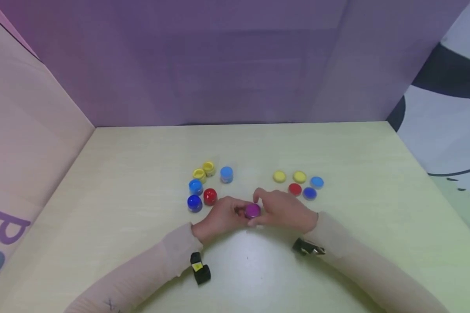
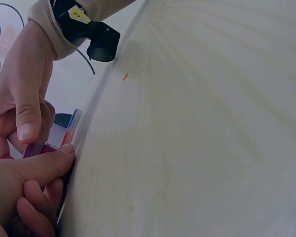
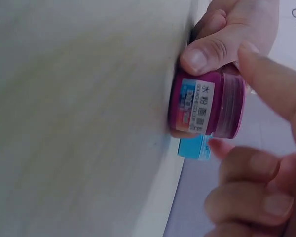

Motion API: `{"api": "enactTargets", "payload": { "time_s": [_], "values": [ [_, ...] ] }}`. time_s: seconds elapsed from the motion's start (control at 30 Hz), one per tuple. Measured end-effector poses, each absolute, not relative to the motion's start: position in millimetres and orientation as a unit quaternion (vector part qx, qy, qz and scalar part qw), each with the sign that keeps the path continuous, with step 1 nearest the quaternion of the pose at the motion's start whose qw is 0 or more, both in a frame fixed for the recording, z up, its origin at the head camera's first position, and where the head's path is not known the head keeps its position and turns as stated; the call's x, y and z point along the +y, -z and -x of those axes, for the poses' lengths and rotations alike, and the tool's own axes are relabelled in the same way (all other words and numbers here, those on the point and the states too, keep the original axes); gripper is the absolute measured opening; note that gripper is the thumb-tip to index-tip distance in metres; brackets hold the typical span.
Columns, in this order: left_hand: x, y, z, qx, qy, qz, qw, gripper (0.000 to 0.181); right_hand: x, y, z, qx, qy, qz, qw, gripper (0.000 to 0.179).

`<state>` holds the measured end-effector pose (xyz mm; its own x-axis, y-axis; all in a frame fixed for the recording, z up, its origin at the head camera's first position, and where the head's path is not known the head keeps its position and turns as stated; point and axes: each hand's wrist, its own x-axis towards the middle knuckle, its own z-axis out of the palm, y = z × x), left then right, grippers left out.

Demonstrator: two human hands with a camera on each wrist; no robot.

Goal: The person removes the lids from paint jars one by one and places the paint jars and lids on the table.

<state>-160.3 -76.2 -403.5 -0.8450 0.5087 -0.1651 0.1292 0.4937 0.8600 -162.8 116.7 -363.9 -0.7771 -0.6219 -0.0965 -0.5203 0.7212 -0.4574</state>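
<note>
A purple gouache paint jar [image 3: 197, 106] stands on the table, its lid [image 1: 252, 210] on it. My left hand [image 1: 228, 215] grips the jar's body, its thumb pressed against the side by the printed label. Around the lid, my right hand [image 1: 283, 211] is held with thumb and fingers spread. Its thumb tip is close to the lid's rim, and a gap shows between the raised index finger and the lid in the head view. Whether the thumb touches the rim, I cannot tell.
Left of the hands are a red jar [image 1: 210, 197], a dark blue jar [image 1: 194, 203], a light blue jar [image 1: 196, 187] and two yellow jars [image 1: 199, 174]. Another light blue jar [image 1: 226, 174] stands farther back. Several loose lids [image 1: 295, 189] lie beyond the right hand. A purple wall [image 1: 235, 65] closes the far side.
</note>
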Motion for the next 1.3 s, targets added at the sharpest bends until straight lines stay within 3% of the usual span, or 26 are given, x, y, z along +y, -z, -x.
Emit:
{"api": "enactTargets", "payload": {
  "time_s": [0.17,0.47,1.03,1.3],
  "values": [
    [-76.0,403.5,160.6,0.84,-0.464,-0.195,0.202,0.031,112.0,363.0,158.7,0.933,0.208,0.268,0.117,0.039],
    [-77.7,401.5,161.1,0.84,-0.462,-0.201,0.201,0.026,107.5,359.3,160.1,0.935,0.196,0.275,0.111,0.031],
    [-79.1,400.6,161.1,0.831,-0.472,-0.199,0.217,0.025,116.3,356.7,176.8,0.883,0.218,0.395,0.13,0.019],
    [-76.7,399.7,160.8,0.827,-0.483,-0.188,0.217,0.029,121.9,350.1,184.6,0.863,0.21,0.424,0.18,0.033]
  ]
}}
